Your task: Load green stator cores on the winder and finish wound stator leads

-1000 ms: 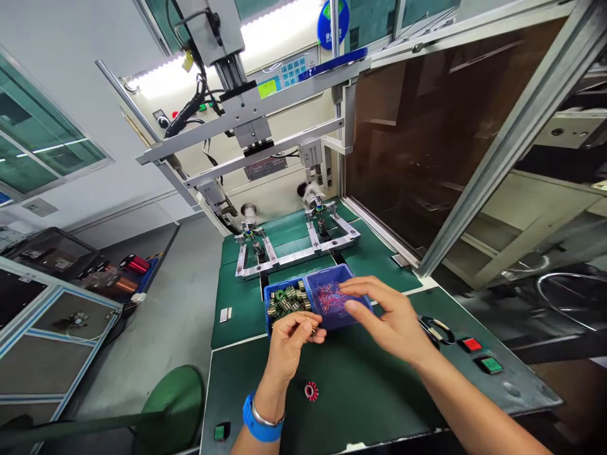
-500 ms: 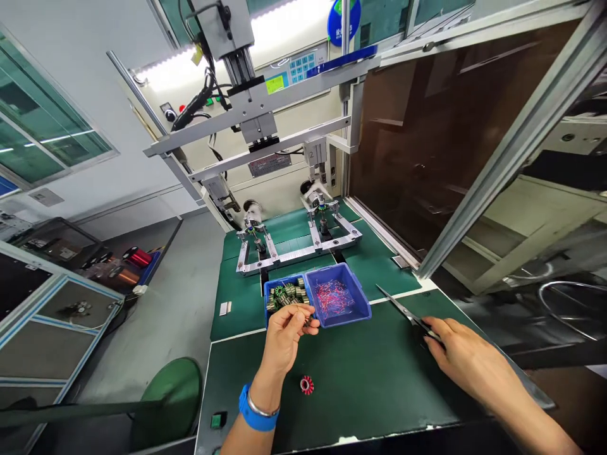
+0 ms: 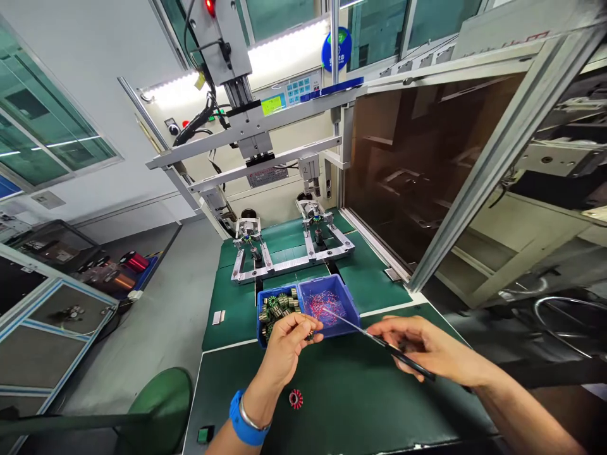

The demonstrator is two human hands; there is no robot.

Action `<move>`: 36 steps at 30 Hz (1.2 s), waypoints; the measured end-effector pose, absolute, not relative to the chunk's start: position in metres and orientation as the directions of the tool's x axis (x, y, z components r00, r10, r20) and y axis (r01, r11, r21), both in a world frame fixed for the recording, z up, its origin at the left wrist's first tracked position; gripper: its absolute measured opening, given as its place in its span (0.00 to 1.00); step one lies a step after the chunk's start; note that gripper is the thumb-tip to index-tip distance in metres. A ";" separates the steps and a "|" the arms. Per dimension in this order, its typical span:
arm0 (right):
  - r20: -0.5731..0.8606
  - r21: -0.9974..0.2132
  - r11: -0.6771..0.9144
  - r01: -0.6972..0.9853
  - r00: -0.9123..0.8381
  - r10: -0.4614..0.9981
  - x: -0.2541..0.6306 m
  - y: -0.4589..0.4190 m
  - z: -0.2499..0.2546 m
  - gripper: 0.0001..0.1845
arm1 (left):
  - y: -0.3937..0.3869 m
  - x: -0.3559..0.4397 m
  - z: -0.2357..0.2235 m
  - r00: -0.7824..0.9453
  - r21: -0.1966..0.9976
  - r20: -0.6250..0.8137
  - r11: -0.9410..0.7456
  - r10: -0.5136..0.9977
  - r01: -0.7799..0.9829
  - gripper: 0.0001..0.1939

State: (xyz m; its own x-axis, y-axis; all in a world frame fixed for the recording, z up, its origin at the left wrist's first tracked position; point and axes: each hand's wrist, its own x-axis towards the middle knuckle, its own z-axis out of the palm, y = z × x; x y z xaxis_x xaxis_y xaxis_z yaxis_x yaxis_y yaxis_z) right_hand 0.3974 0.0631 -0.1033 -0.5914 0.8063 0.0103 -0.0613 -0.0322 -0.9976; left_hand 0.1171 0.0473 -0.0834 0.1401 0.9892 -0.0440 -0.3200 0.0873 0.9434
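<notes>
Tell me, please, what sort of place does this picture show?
Probably a factory workshop: a machine with a keypad stands at a green bench, a blue bin holds many small metal parts, and what look like wire spools sit at the left.

Numeral "2", dark: on pale grey block (image 3: 305, 170), right of and above dark nameplate (image 3: 268, 177). Red and white lettering, too small to read: on same nameplate. Chinese characters, white, apparently ending in 状态: on round blue sign (image 3: 336, 49), upper centre. Red marks, cut off, illegible: on white panel (image 3: 502, 28), upper right. Legends on keypad (image 3: 298, 89) and green display (image 3: 272, 105): unreadable.
</notes>
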 end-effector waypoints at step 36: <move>-0.025 -0.993 0.025 0.116 -0.412 0.911 0.390 0.069 -0.136 0.24 | 0.040 0.098 -0.088 0.091 0.992 0.067 -0.076 0.994 0.099 0.11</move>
